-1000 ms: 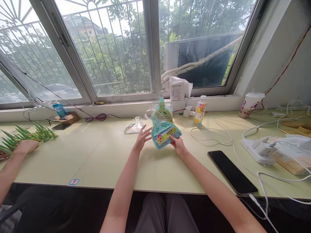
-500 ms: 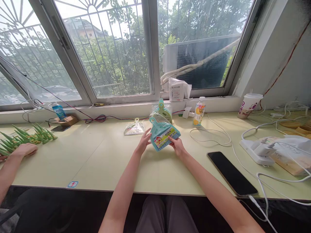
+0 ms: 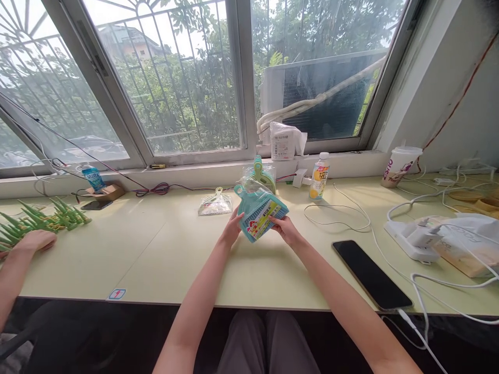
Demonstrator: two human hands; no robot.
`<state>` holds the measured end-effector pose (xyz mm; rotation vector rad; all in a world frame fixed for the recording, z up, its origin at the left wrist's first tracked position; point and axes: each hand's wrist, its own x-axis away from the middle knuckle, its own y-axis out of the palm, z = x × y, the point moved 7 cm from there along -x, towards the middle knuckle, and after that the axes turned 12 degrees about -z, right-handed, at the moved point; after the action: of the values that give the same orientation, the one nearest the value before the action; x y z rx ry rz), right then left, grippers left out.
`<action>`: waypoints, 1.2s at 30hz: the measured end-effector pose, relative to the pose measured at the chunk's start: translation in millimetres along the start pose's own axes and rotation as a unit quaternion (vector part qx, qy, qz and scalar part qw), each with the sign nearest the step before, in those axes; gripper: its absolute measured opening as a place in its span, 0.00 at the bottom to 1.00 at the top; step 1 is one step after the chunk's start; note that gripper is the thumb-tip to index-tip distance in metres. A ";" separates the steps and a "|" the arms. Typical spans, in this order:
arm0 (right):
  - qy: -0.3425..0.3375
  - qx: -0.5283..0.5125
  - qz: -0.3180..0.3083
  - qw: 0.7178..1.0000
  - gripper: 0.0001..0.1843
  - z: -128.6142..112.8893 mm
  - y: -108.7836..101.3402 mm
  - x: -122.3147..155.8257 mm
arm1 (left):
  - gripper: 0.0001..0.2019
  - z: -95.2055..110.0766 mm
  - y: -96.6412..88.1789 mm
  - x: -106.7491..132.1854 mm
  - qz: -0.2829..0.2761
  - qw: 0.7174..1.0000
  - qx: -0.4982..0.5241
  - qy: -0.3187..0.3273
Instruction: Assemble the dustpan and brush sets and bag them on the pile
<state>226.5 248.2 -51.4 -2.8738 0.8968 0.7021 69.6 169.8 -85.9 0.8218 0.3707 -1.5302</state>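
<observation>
I hold a small teal dustpan-and-brush set (image 3: 259, 212) in clear wrapping, with a colourful label, just above the pale green table (image 3: 156, 259). My left hand (image 3: 232, 230) grips its left edge with closed fingers. Its lower right edge sits in the closed fingers of my right hand (image 3: 285, 229). The handle points up and to the left. A second, green set in a bag (image 3: 260, 176) stands behind it, and an emptier clear bag (image 3: 215, 205) lies to the left.
A black phone (image 3: 371, 274) on a cable lies right of my arms, beside a white power strip (image 3: 409, 241) and loose cables. A drink bottle (image 3: 318, 176), a cup (image 3: 399, 167) and a white packet (image 3: 284, 141) stand by the window. Another person's hand (image 3: 33, 241) rests on green plastic pieces (image 3: 42, 221) at the left.
My left hand, open and apart from the dustpan set a second ago, has closed on its left edge. The set has tilted, its handle swinging left.
</observation>
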 end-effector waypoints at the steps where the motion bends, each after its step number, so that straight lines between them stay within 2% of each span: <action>1: -0.003 0.000 0.005 1.000 0.15 0.7 -0.1 0.3 | 0.32 0.8 1.2 0.1 -0.002 1.000 0.004 0.005; 4: -0.021 -0.011 0.029 0.999 0.16 3.1 -1.9 1.5 | 0.33 -4.6 7.2 -0.7 -0.017 1.000 0.024 -0.008; 9: -0.055 -0.010 0.039 0.998 0.19 0.0 -3.9 4.0 | 0.30 -23.3 17.9 -2.2 -0.046 0.995 0.047 -0.074; 15: -0.079 -0.030 0.070 0.994 0.18 -4.8 -10.5 6.2 | 0.30 -24.8 31.9 -0.9 -0.071 0.993 0.034 -0.093; 21: -0.070 -0.016 0.092 0.993 0.17 2.5 -17.3 3.0 | 0.33 -21.1 31.7 -5.4 -0.019 0.999 -0.024 -0.036; 27: -0.058 -0.017 0.078 0.995 0.16 3.9 -15.8 1.8 | 0.28 -19.7 15.0 -7.0 0.071 0.996 -0.050 -0.010; 29: -0.049 -0.025 0.074 0.996 0.16 2.9 -15.7 1.8 | 0.28 -15.3 14.7 -6.5 0.059 0.996 -0.060 -0.010; 34: -0.052 -0.027 0.042 0.997 0.18 -4.2 -13.2 1.2 | 0.30 -11.1 24.5 -6.0 -0.042 0.997 -0.040 -0.059; 36: -0.051 -0.023 0.037 0.998 0.18 -5.1 -12.3 1.1 | 0.31 -9.7 24.8 -6.2 -0.051 0.997 -0.015 -0.060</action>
<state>236.2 256.9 -48.4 -2.8262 0.9910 0.8802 95.7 177.0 -82.4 0.6925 0.3498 -1.6568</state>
